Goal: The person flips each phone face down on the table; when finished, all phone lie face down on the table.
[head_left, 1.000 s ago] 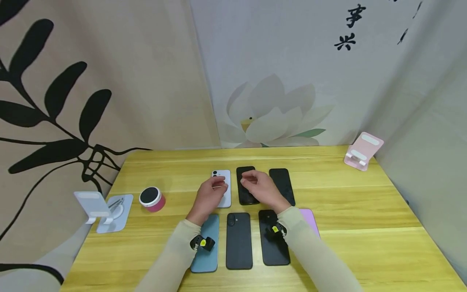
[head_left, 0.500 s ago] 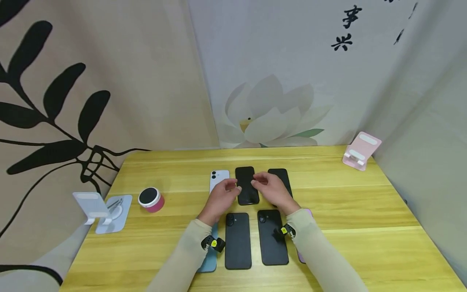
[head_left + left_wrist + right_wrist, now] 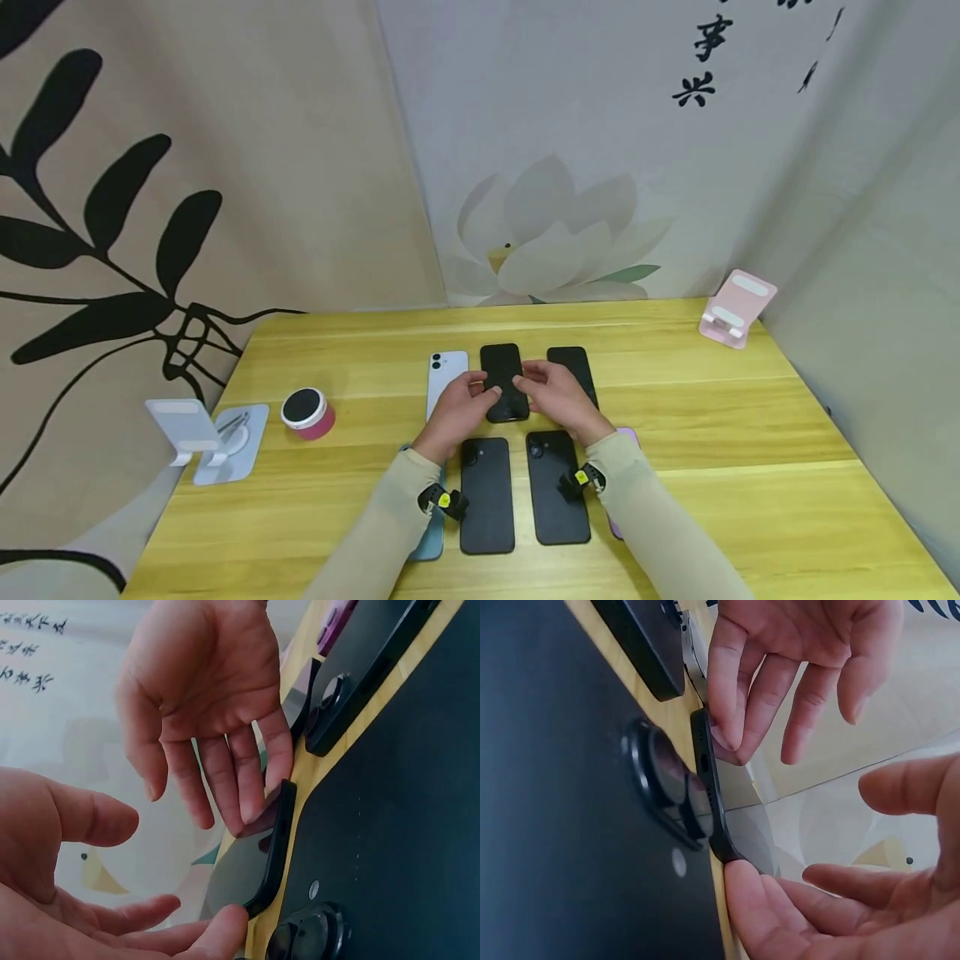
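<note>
A black phone lies screen up in the middle of the back row, between my two hands. My left hand is at its left edge, and my right hand is at its right edge. In the left wrist view, fingertips of both hands touch opposite sides of the phone, while both thumbs stay off it. Seen from the right wrist, the phone's edge lies low against the table, with fingers at both ends. A white phone is partly behind my left hand, a second black phone partly behind my right.
In the front row are a blue phone, two dark phones, one left and one right, and a mostly covered purple phone. A pink jar and white stand are left; a pink stand is back right.
Both hands have shifted right from over the white and black phones. They now flank the middle black phone, the left hand having closed in on its edge. The view has turned slightly.
</note>
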Available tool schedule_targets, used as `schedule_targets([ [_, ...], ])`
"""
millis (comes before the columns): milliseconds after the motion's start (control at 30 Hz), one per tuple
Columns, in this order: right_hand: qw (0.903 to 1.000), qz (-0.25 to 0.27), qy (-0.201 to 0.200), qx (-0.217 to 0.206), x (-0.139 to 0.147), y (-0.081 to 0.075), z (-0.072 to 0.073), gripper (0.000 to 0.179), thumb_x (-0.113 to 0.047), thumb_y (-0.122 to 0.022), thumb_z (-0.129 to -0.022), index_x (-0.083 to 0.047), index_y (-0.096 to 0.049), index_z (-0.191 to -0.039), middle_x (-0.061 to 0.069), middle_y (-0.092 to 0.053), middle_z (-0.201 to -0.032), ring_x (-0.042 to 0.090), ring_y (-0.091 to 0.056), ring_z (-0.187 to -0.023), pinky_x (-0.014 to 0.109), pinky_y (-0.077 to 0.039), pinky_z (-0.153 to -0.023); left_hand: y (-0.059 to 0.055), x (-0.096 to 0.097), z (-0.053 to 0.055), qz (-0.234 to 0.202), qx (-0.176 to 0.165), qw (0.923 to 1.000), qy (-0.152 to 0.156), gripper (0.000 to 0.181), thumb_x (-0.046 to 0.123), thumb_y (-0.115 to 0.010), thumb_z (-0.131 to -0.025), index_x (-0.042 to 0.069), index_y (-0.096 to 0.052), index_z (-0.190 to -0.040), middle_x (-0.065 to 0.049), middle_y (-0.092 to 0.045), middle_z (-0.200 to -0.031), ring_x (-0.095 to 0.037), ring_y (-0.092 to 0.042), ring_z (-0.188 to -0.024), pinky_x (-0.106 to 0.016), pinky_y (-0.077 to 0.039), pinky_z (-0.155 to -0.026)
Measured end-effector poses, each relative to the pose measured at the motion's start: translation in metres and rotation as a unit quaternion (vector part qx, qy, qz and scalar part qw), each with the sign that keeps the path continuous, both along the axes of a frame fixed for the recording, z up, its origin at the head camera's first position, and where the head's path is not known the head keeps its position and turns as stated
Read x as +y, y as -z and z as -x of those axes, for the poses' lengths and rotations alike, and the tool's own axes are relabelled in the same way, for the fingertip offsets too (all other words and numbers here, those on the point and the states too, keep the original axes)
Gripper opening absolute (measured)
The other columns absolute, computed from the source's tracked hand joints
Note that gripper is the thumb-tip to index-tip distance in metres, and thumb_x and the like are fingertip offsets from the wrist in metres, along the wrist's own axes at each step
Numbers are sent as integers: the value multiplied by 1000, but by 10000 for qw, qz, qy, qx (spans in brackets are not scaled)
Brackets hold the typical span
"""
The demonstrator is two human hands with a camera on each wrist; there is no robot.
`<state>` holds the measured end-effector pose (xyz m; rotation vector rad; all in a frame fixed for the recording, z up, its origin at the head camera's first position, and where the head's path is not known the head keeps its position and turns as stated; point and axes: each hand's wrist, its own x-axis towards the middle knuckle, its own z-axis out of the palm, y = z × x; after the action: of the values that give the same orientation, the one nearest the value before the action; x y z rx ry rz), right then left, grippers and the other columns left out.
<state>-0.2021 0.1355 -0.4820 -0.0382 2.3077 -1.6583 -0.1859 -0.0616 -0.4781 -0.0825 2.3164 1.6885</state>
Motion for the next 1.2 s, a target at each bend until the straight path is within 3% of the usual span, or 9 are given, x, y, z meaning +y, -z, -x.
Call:
schedule_targets([
  [367, 9998, -75, 111, 177, -5, 6, -3, 55, -29, -66, -105, -2, -54, -152, 17, -65, -141, 32, -70, -122, 39, -66, -86, -3, -7, 0, -321, 186, 9989, -286, 53, 22, -62, -106, 0, -50, -153, -25, -60, -145, -39, -60, -133, -52, -54, -107],
  [500, 9994, -221, 13, 274, -10, 6, -5, 52, -28, -66, -105, -2, -57, -149, 14, -69, -138, 28, -73, -114, 39, -66, -83, -2, -10, 1, -497, 146, 9981, -341, 51, 14, -62, -105, -2, -51, -151, -24, -61, -141, -36, -65, -122, -44, -58, -95],
  [700, 9993, -290, -4, 242, -17, 2, -7, 46, -26, -66, -106, -2, -62, -143, 15, -71, -133, 26, -75, -106, 38, -66, -80, 4, -12, 3, -803, 77, 9965, -206, 45, 5, -61, -104, -5, -55, -147, -24, -62, -136, -25, -65, -107, -34, -54, -81],
  [833, 9999, 141, 23, 2, -17, 1, -2, 45, -24, -64, -107, 1, -61, -143, 20, -67, -136, 31, -74, -111, 41, -67, -81, 8, -13, 9, -1425, -140, 9897, -47, 44, 5, -62, -105, -2, -55, -148, -25, -59, -139, -30, -69, -114, -29, -60, -84],
  [1000, 9950, 893, 76, -428, -17, 3, 3, 47, -24, -61, -108, 3, -56, -147, 22, -67, -134, 34, -71, -120, 46, -66, -84, 9, -10, 11, -2137, -617, 9746, 254, 47, 8, -62, -107, 8, -49, -152, -25, -54, -147, -38, -64, -131, -43, -59, -104],
  [1067, 9932, 1037, 93, -513, -17, 3, 3, 50, -28, -61, -109, 1, -55, -148, 21, -68, -133, 33, -72, -119, 46, -66, -84, 9, -8, 11, -2099, -615, 9748, 442, 47, 12, -62, -108, 10, -48, -153, -24, -52, -151, -36, -62, -134, -49, -55, -109],
  [1200, 9935, 1036, 76, -456, -16, 3, 4, 50, -36, -62, -108, -3, -59, -146, 19, -68, -132, 29, -75, -111, 45, -67, -80, 7, -3, 8, -1658, -391, 9822, 796, 48, 17, -61, -108, 12, -49, -155, -21, -49, -157, -36, -55, -142, -56, -50, -114],
])
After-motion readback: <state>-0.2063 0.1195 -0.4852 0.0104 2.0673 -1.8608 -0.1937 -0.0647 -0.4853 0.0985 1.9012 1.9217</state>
